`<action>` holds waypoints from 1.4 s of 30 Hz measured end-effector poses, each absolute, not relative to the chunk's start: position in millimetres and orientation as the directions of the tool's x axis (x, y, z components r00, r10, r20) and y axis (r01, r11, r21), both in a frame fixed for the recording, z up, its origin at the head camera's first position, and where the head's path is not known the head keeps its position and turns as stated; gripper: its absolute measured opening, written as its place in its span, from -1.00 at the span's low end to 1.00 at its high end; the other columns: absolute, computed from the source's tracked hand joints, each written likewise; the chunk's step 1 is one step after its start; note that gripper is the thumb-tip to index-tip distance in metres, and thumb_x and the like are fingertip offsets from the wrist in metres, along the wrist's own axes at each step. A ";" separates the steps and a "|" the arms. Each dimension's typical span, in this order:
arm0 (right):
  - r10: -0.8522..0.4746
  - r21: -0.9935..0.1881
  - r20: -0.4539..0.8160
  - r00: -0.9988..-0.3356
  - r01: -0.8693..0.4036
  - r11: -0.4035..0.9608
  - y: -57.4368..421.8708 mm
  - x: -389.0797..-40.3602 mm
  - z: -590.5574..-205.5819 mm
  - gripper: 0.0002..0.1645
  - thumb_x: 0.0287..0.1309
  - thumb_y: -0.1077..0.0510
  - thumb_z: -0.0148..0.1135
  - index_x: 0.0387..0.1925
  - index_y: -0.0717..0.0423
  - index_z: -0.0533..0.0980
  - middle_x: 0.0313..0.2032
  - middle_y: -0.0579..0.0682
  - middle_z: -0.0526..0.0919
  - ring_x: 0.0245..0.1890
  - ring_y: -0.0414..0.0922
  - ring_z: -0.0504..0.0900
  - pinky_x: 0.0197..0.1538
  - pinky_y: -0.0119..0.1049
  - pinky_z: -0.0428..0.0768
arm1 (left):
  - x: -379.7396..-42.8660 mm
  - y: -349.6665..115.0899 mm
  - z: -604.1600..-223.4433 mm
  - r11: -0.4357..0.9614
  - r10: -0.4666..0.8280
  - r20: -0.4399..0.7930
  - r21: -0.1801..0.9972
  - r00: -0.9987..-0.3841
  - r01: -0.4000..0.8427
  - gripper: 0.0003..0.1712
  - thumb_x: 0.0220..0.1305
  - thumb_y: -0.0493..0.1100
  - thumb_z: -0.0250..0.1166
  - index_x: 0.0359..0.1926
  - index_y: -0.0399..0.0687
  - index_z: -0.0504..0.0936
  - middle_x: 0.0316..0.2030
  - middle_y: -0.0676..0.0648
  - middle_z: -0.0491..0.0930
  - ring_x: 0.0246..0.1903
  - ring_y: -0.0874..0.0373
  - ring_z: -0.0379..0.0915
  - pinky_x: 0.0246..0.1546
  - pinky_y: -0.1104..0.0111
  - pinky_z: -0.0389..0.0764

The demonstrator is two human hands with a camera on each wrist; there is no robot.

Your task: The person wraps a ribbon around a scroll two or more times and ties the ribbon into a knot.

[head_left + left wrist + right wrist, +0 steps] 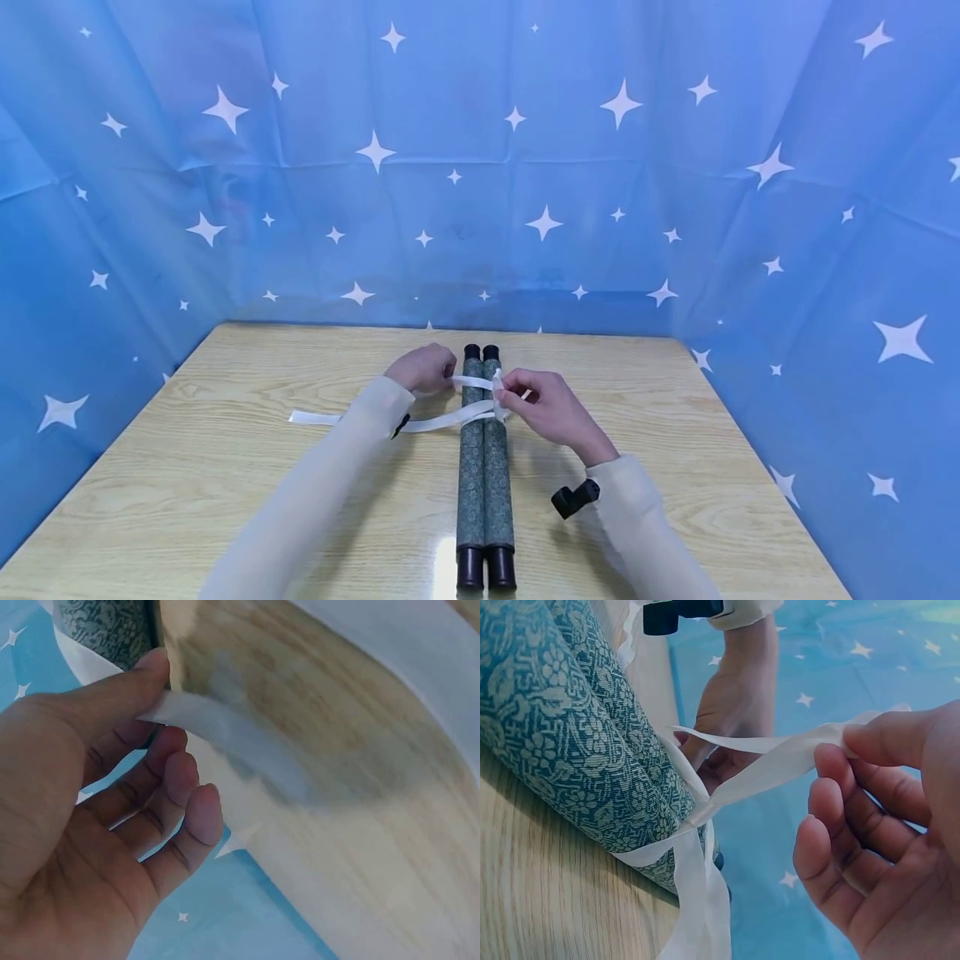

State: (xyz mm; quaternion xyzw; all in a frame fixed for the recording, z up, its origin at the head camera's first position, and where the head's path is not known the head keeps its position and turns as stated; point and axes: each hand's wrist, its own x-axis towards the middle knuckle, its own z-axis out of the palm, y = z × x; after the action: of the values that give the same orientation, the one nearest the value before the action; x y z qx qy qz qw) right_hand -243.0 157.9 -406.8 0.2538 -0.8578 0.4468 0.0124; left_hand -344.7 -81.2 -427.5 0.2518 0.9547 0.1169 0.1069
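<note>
A rolled scroll [471, 483], two rollers side by side in green patterned cloth with dark end knobs, lies lengthwise on the table. White ribbon [437, 421] goes round both rollers, and in the right wrist view it is gathered at a knot [699, 814]. My left hand [423, 368], left of the far end, pinches one strand of ribbon [225, 724] between thumb and forefinger. On the other side, my right hand [547, 408] pinches a raised loop of ribbon [780, 765] above the rollers. Its other fingers are bent and hold nothing.
A loose ribbon tail [311, 417] stretches left across the wooden table [637, 517], passing under the left forearm. A blue curtain [465, 250] with white stars surrounds the table at the back and sides. A black wrist camera [574, 498] sits at the right cuff.
</note>
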 end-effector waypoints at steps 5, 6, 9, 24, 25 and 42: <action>-0.418 -0.753 0.259 -0.871 -0.453 0.477 158.7 -243.3 -407.9 -0.77 0.35 -0.06 0.20 -0.29 -0.05 0.66 -0.36 0.03 0.70 -0.45 -0.03 0.56 -0.42 -0.27 0.52 | -343.9 -87.4 -419.0 0.818 0.539 -0.149 0.330 -0.829 0.472 -0.72 0.27 -0.02 0.37 -0.50 -0.05 0.60 -0.56 0.04 0.50 -0.55 0.21 0.36 -0.52 0.41 0.40; -0.419 -0.752 0.261 -0.870 -0.455 0.477 158.9 -243.5 -408.1 -0.77 0.35 -0.06 0.20 -0.29 -0.06 0.66 -0.36 0.04 0.69 -0.44 -0.02 0.56 -0.41 -0.27 0.52 | -343.5 -89.0 -416.8 0.804 0.552 -0.147 0.354 -0.821 0.477 -0.71 0.28 -0.03 0.36 -0.51 -0.06 0.58 -0.57 0.03 0.48 -0.56 0.21 0.34 -0.53 0.41 0.38; -0.418 -0.752 0.263 -0.870 -0.456 0.476 159.5 -244.2 -408.5 -0.78 0.35 -0.06 0.20 -0.30 -0.08 0.66 -0.36 0.02 0.70 -0.45 -0.03 0.56 -0.41 -0.27 0.53 | -341.4 -94.6 -409.6 0.762 0.584 -0.149 0.441 -0.798 0.474 -0.69 0.33 -0.05 0.31 -0.49 -0.12 0.57 -0.58 0.01 0.46 -0.59 0.22 0.29 -0.54 0.42 0.36; -0.410 -0.753 0.267 -0.872 -0.455 0.475 162.9 -246.6 -408.8 -0.73 0.35 -0.11 0.18 -0.29 -0.07 0.66 -0.35 0.02 0.69 -0.47 -0.06 0.53 -0.43 -0.28 0.50 | -323.7 -120.9 -378.4 0.619 0.623 -0.117 0.678 -0.774 0.396 -0.71 0.49 -0.11 0.13 -0.32 -0.20 0.61 -0.56 -0.10 0.56 -0.65 0.03 0.40 -0.52 0.21 0.56; -0.411 -0.754 0.268 -0.871 -0.455 0.473 162.9 -246.6 -408.8 -0.73 0.35 -0.11 0.18 -0.29 -0.07 0.66 -0.34 0.05 0.69 -0.47 -0.05 0.53 -0.43 -0.28 0.49 | -322.3 -122.3 -377.2 0.609 0.626 -0.117 0.691 -0.771 0.389 -0.71 0.49 -0.11 0.13 -0.32 -0.20 0.61 -0.54 -0.15 0.57 -0.65 -0.02 0.42 -0.54 0.27 0.55; -0.396 -0.764 0.251 -0.883 -0.432 0.479 163.9 -243.2 -406.0 -0.76 0.34 -0.10 0.20 -0.29 -0.10 0.66 -0.37 -0.02 0.68 -0.54 -0.12 0.48 -0.46 -0.28 0.46 | -273.7 -139.1 -383.1 0.404 0.618 -0.142 0.901 -0.773 0.158 -0.74 0.49 -0.14 0.12 -0.22 -0.26 0.59 -0.44 -0.35 0.55 -0.56 -0.10 0.41 -0.45 0.18 0.53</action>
State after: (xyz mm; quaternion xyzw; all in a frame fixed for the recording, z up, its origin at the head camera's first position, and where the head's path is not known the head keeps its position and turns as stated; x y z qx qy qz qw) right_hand -243.2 163.9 -406.0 0.2406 -0.8597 0.4502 0.0199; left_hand -273.7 -139.1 -383.1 0.2413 0.8044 0.4895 0.2348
